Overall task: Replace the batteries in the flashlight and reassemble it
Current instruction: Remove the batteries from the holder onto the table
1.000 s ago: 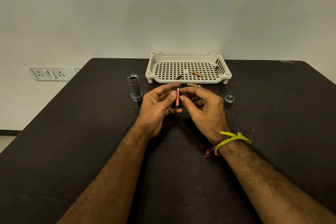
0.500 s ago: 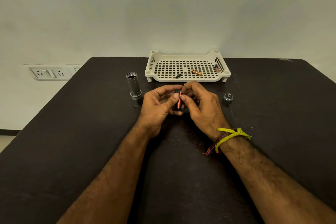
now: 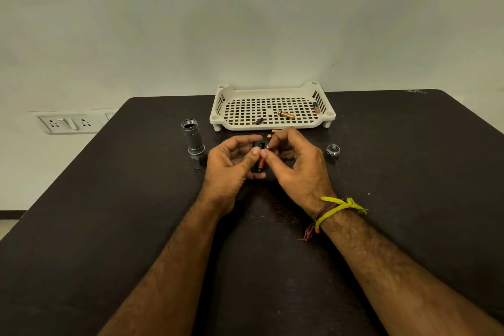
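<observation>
Your left hand (image 3: 227, 169) is gripping the small black plastic battery holder (image 3: 257, 157) just in front of the white perforated plastic tray (image 3: 272, 126). Your right hand (image 3: 296, 165) is pinching an orange battery (image 3: 262, 162) against it. Three loose batteries (image 3: 285, 114) are lying inside the tray. The grey metal flashlight tube (image 3: 194, 139) is standing left of the tray.
</observation>
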